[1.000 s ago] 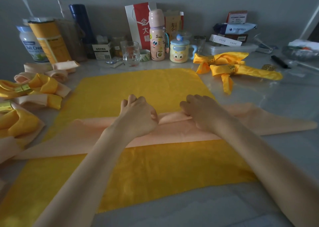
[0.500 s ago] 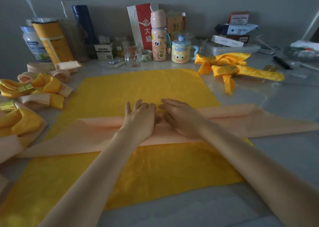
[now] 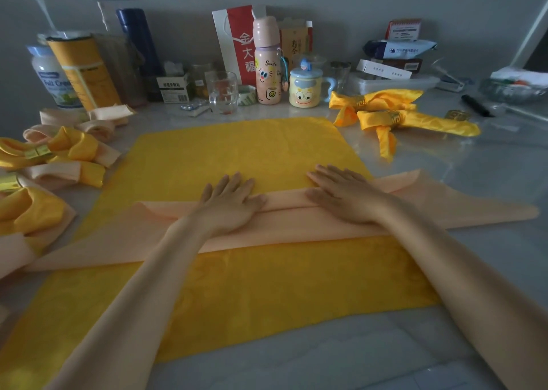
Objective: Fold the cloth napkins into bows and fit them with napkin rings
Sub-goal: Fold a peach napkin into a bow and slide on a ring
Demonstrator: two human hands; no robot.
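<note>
A peach napkin (image 3: 284, 220), folded into a long band with pointed ends, lies across a flat yellow napkin (image 3: 237, 158) spread on the table. My left hand (image 3: 229, 201) presses flat on the band left of its middle, fingers straight. My right hand (image 3: 344, 195) presses flat on it right of the middle, fingers straight and reaching onto the yellow cloth. Two yellow bows with gold rings (image 3: 394, 113) lie at the back right. Peach-and-yellow bows (image 3: 59, 155) with gold rings sit at the left. A loose gold ring (image 3: 458, 114) lies near the right bows.
Along the back wall stand a glass mug (image 3: 221, 91), a pink bottle (image 3: 267, 63), a cartoon cup (image 3: 305, 88), tins, boxes and a red bag. A black marker (image 3: 477, 105) lies at the far right. Grey tabletop (image 3: 296, 360) shows in front.
My hands were curled together at the band's middle. They have flattened and slid apart along the fold, left hand leftward and right hand rightward.
</note>
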